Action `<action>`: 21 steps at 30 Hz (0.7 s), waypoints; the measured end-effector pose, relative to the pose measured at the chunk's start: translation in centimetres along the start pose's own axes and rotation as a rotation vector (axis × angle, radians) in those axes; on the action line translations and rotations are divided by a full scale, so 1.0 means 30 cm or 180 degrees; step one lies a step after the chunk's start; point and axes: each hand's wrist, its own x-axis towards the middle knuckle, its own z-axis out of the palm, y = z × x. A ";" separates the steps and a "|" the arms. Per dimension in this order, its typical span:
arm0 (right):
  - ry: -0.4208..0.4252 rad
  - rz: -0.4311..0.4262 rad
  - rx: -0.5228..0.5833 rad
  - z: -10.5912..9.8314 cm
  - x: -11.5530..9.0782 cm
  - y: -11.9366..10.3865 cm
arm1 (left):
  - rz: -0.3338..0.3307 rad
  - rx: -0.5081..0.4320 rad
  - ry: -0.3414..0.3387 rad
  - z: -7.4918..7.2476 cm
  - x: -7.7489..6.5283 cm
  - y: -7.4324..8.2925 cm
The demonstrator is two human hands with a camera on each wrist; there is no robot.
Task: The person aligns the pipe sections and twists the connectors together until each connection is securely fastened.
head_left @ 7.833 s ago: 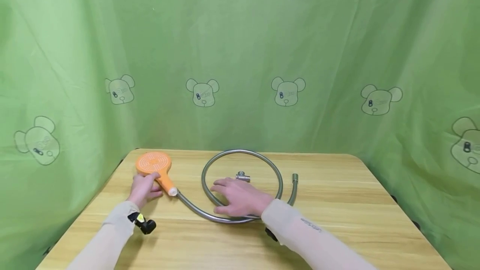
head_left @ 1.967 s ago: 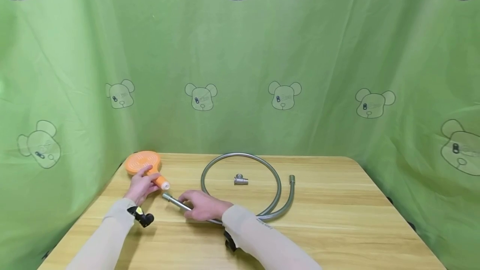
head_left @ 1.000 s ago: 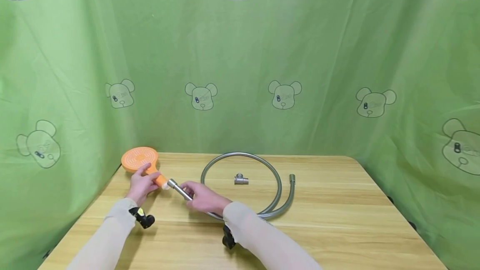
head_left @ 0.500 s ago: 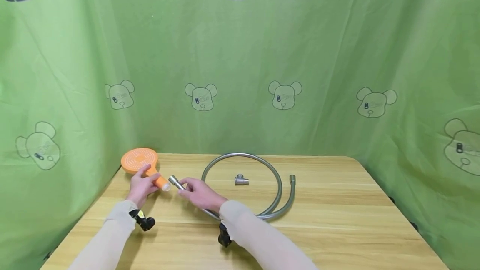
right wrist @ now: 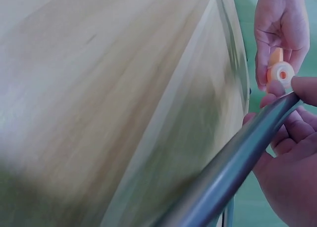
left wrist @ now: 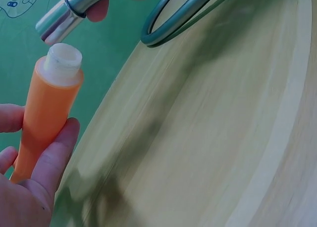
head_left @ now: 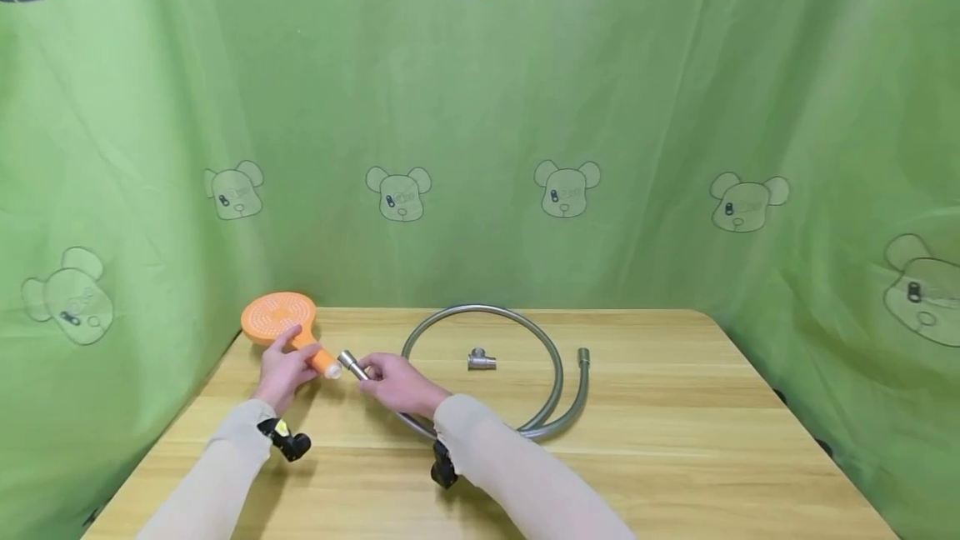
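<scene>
An orange handheld shower head (head_left: pixel 279 317) is tilted up at the table's left, its perforated face upward. My left hand (head_left: pixel 281 373) grips its handle (left wrist: pixel 52 106), whose white threaded end (left wrist: pixel 63 61) points toward the hose. With thumb and fingers my right hand (head_left: pixel 405 383) pinches the grey metal shower hose (right wrist: pixel 233 160) just behind its silver end fitting (head_left: pixel 348 360). In the left wrist view that fitting is close above the threaded end, at an angle to it. The rest of the hose (head_left: pixel 480 307) lies in a loop on the table.
Inside the hose loop lies a small chrome tee valve (head_left: pixel 482 359). The hose's other end (head_left: pixel 584 358) rests at the right on the wooden table (head_left: pixel 675 440). Green curtains (head_left: pixel 480 107) with bear prints enclose the back and sides.
Earlier the hose lay at the handle end and my right hand rested over its loop. Since then my right hand has lifted the hose end, touched it near the handle and drawn slightly back.
</scene>
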 end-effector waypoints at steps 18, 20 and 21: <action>-0.0028 0.0072 0.0002 -0.019 0.019 -0.020 | 0.0067 -0.0049 0.0030 0.025 0.010 0.003; -0.0002 0.0072 -0.0031 -0.019 0.022 -0.016 | 0.0079 -0.0065 0.0037 0.026 0.013 0.001; 0.0019 0.0076 -0.0059 -0.019 0.023 -0.014 | 0.0080 -0.0056 0.0034 0.027 0.014 0.000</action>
